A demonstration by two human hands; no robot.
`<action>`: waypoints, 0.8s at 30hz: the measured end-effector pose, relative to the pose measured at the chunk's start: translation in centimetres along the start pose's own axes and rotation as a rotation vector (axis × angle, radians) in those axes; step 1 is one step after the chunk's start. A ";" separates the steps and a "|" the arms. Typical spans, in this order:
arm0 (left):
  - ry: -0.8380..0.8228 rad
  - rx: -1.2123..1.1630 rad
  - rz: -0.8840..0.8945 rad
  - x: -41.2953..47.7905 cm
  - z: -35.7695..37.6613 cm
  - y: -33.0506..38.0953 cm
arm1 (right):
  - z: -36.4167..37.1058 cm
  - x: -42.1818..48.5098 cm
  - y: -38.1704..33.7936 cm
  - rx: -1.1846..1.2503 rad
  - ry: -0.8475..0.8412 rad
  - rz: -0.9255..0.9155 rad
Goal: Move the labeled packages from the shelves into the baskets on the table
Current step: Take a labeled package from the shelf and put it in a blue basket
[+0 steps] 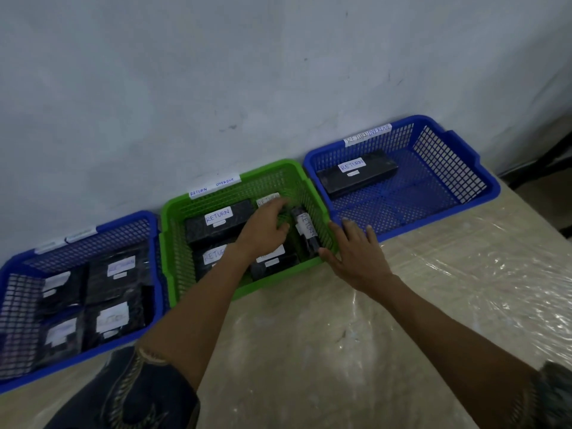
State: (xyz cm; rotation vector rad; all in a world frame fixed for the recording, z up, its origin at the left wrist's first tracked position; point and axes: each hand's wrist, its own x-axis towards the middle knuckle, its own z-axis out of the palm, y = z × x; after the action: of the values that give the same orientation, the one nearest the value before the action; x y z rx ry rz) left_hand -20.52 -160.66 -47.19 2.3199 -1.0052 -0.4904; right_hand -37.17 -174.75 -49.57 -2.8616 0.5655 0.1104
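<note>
The package on edge is seen in the green basket, just right of the left hand, long axis front to back. Whether the left hand grips anything cannot be told; the right hand is spread flat on the rim.

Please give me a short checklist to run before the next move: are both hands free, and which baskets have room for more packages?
1. Left hand free: cannot tell. It lies on the packages in the green basket, and its grip is hidden.
2. Right hand free: ok. Its fingers are spread at the green basket's right rim.
3. Room in the green basket: not ok. Packages cover most of the floor, and a tilted package leans at the right wall.
4. Room in the right blue basket: ok. It holds a single package.
5. Room in the left blue basket: not ok. Four packages fill most of it.
</note>
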 end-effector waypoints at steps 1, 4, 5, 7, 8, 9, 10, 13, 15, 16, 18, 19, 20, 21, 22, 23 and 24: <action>0.013 0.007 0.001 -0.7 -0.2 0.0 | -0.3 -0.3 -0.2 -0.014 -0.009 -0.002; 0.044 0.012 -0.017 -3.5 -0.7 0.0 | -1.2 -1.7 -1.1 -0.039 -0.036 -0.027; 0.054 0.013 -0.024 -4.7 -0.8 0.0 | -1.6 -2.2 -1.6 -0.043 -0.035 -0.042; 0.080 0.030 -0.027 -7.3 -1.3 0.1 | -2.5 -3.4 -2.8 -0.067 -0.018 -0.083; 0.103 0.048 -0.023 -8.9 -1.6 0.2 | -2.8 -4.2 -3.5 -0.080 -0.011 -0.110; 0.133 0.068 -0.021 -10.6 -1.9 0.3 | -3.0 -5.0 -4.2 -0.088 -0.001 -0.135; 0.165 0.089 -0.026 -12.3 -2.3 0.6 | -3.2 -5.7 -4.8 -0.092 0.008 -0.153; 0.250 0.165 -0.088 -18.1 -3.2 1.1 | -3.7 -8.5 -6.8 -0.113 0.023 -0.203; 0.287 0.204 -0.150 -22.3 -3.6 1.3 | -3.9 -10.6 -8.3 -0.149 0.034 -0.239; 0.300 0.224 -0.177 -24.4 -3.8 1.5 | -4.1 -11.7 -9.2 -0.159 0.040 -0.261; 0.316 0.249 -0.246 -28.7 -4.2 1.8 | -4.4 -13.9 -11.3 -0.152 0.039 -0.308; 0.330 0.251 -0.284 -30.8 -4.5 1.8 | -4.5 -14.9 -12.6 -0.143 0.041 -0.334; 0.341 0.248 -0.318 -32.9 -4.9 1.8 | -4.5 -15.9 -13.9 -0.144 0.044 -0.363; 0.352 0.245 -0.348 -35.2 -5.2 1.5 | -4.4 -17.0 -15.5 -0.153 0.046 -0.397; 0.365 0.241 -0.373 -37.5 -5.5 1.1 | -4.2 -18.0 -17.2 -0.166 0.048 -0.433; 0.379 0.235 -0.393 -39.7 -5.8 0.6 | -4.0 -19.0 -18.9 -0.178 0.050 -0.467; 0.395 0.227 -0.413 -42.0 -6.1 0.0 | -3.7 -20.0 -20.6 -0.187 0.049 -0.498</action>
State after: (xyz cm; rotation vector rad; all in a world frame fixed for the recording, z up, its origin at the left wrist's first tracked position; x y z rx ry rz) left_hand -44.71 -126.99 -37.96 2.6964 -0.4116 -0.0590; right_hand -47.65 -149.70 -39.46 -3.0934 -0.1698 0.0089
